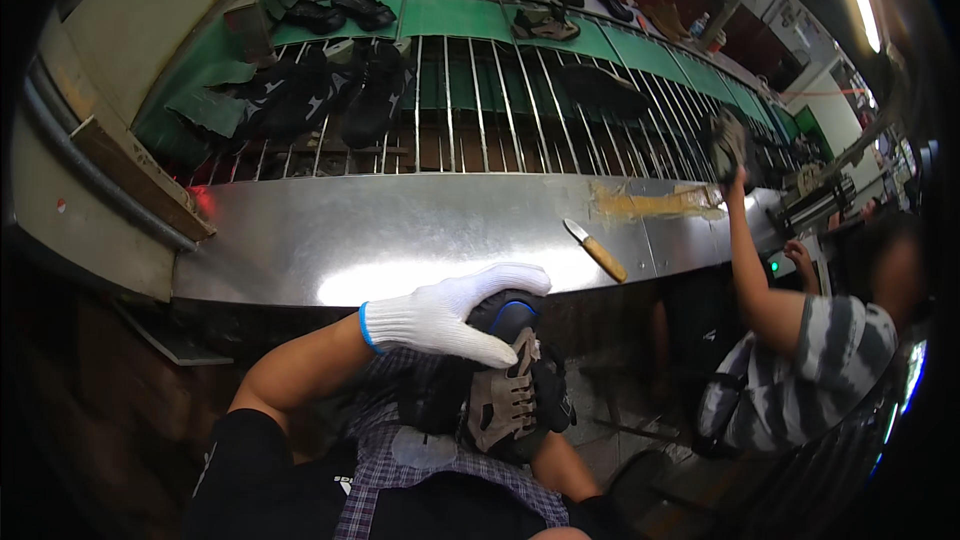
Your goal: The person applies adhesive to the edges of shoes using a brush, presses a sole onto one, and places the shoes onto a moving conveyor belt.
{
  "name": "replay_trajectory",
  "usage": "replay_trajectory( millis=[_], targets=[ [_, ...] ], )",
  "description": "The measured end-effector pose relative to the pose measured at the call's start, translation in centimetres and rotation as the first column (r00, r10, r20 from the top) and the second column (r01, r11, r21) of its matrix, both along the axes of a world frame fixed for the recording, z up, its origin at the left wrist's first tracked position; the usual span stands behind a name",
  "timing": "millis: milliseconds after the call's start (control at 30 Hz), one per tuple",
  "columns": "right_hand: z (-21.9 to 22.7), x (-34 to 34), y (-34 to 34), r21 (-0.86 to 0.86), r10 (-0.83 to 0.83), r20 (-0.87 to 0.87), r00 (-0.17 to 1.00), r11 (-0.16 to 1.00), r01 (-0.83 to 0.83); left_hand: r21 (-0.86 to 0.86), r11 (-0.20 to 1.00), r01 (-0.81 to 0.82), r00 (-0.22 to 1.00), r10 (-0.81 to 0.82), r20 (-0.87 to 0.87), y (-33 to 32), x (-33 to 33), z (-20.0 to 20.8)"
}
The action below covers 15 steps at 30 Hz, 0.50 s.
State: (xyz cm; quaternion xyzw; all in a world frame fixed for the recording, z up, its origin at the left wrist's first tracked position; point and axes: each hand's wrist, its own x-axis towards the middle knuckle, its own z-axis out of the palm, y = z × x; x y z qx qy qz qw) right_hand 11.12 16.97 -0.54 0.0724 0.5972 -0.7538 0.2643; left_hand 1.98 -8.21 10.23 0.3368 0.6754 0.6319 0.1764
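Observation:
A brown-grey lace-up shoe (pixel 500 405) with a dark toe and a blue line is held against my body, below the metal ledge. My left hand (pixel 465 310), in a white knit glove with a blue cuff, curves over the toe, thumb on one side and fingers on the other. My right hand (pixel 552 390), seemingly in a black glove, is closed against the shoe's right side; its fingers are partly hidden. Ahead to the right, a short knife (pixel 597 252) with a wooden handle lies near the ledge's front edge, apart from both hands.
Beyond the shiny metal ledge (pixel 430 225) runs a rack of metal rods (pixel 480 105) carrying dark soles (pixel 380 95). A shoe (pixel 545 25) sits on the far green strip (pixel 450 18). At right, a co-worker's hand (pixel 738 180) holds a shoe. White-gloved co-workers stand opposite.

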Motion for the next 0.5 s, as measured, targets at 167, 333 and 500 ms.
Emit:
replay_trajectory(
  millis=[167,333,500],
  targets=[
    [0.1,0.4,-0.3,-0.019,0.031,0.007,1.0,0.999,-0.031,0.026,0.997,-0.071,0.991,0.073,-0.11,0.6,1.1,-1.8],
    [0.1,-0.1,-0.4,-0.05,0.033,0.004,0.999,0.998,-0.032,0.112,0.985,-0.13,0.971,0.149,-0.185,0.9,2.5,-2.4],
    [-1.0,-2.2,-0.6,-0.247,0.032,0.131,0.991,0.969,0.001,0.052,0.918,-0.393,0.81,0.373,-0.452,-0.7,2.9,-0.1]
  ],
)
